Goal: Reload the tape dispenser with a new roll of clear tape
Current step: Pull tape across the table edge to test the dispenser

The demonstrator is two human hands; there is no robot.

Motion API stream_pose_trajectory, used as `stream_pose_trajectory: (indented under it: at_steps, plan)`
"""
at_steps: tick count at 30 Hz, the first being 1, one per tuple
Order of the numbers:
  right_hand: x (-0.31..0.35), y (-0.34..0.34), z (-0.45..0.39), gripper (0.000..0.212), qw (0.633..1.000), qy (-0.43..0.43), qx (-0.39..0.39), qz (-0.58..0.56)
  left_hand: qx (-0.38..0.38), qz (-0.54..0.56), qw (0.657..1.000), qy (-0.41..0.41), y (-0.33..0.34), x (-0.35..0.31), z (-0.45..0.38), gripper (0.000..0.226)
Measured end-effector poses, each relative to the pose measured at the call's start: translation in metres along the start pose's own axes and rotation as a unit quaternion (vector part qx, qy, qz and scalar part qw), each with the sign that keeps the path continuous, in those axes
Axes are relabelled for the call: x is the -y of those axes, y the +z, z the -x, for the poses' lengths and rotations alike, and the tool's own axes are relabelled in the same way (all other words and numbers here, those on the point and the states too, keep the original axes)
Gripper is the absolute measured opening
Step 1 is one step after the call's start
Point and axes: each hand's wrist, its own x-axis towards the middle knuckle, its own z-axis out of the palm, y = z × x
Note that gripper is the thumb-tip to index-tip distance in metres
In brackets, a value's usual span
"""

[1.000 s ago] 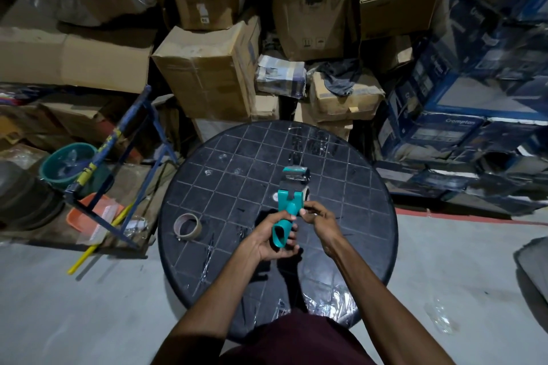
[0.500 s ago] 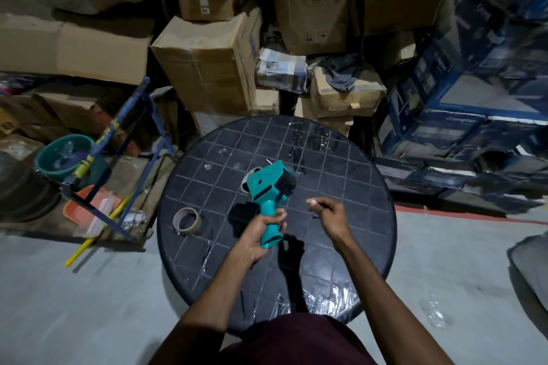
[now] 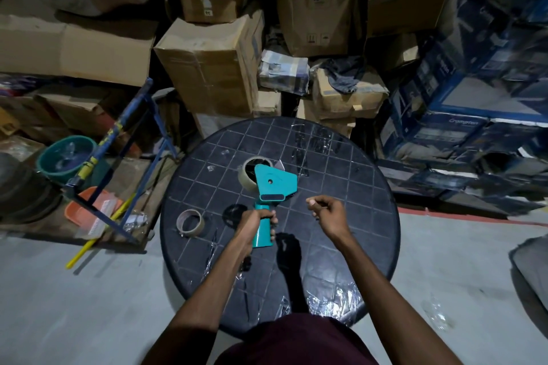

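Observation:
My left hand [image 3: 254, 222] grips the handle of the teal tape dispenser [image 3: 275, 184] and holds it upright over the round black table [image 3: 350, 181]. A roll of clear tape [image 3: 247, 172] shows behind the dispenser's side plate, at its left. My right hand [image 3: 327, 212] hovers to the right of the dispenser and does not touch it. Its thumb and forefinger are pinched together, and I see nothing between them. A used cardboard tape core [image 3: 190, 222] lies on the table's left side.
Scraps of clear tape [image 3: 335, 298] stick to the table's surface. Stacked cardboard boxes [image 3: 213, 68] crowd the far side and blue cartons [image 3: 474, 115] the right. A blue metal frame [image 3: 124, 133], a green tub [image 3: 63, 157] and an orange tray [image 3: 92, 210] stand at left.
My left hand has turned the dispenser so its flat side faces me, and lifted it. My right hand has let go of the dispenser and drawn away to the right.

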Motion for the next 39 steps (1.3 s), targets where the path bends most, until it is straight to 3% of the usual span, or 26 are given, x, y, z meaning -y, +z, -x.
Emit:
stream_pose_trajectory:
  at_steps: [3, 6, 12, 17, 23, 30, 35, 37, 39]
  plan:
    - [-0.002, 0.001, 0.001, 0.010, 1.000, 0.001, 0.000, 0.011, 0.061, 0.097, 0.992, -0.053, -0.004, 0.000, 0.000, 0.008]
    - [-0.005, -0.001, 0.000, 0.010, 1.000, 0.010, -0.004, 0.016, 0.079, 0.109, 0.989, -0.065, -0.012, -0.001, 0.002, 0.011]
    - [-0.007, -0.004, 0.000, 0.010, 0.999, 0.025, -0.011, 0.029, -0.018, -0.023, 0.999, -0.018, -0.014, 0.001, -0.003, 0.020]
    - [-0.014, 0.003, 0.001, 0.012, 0.998, 0.035, -0.004, 0.057, -0.089, -0.158, 0.982, 0.048, -0.013, -0.002, -0.007, 0.018]
    - [-0.016, 0.017, 0.009, 0.013, 0.997, 0.053, 0.015, 0.055, -0.069, -0.136, 0.987, 0.044, -0.013, -0.019, -0.003, 0.015]
    - [-0.010, 0.035, 0.016, 0.042, 0.975, 0.210, 0.070, 0.017, 0.009, -0.155, 0.988, 0.005, -0.020, -0.026, 0.001, 0.013]
    - [0.009, 0.040, 0.007, 0.069, 0.925, 0.366, 0.075, -0.070, 0.052, -0.222, 0.974, -0.004, -0.018, -0.023, 0.007, 0.013]
    - [0.002, 0.038, 0.004, 0.058, 0.915, 0.391, 0.068, -0.076, 0.069, -0.239, 0.968, -0.009, -0.015, -0.019, 0.010, 0.013]
    - [-0.007, 0.033, 0.005, 0.032, 0.915, 0.390, 0.068, -0.077, 0.086, -0.256, 0.963, -0.008, -0.012, -0.014, 0.012, 0.015]
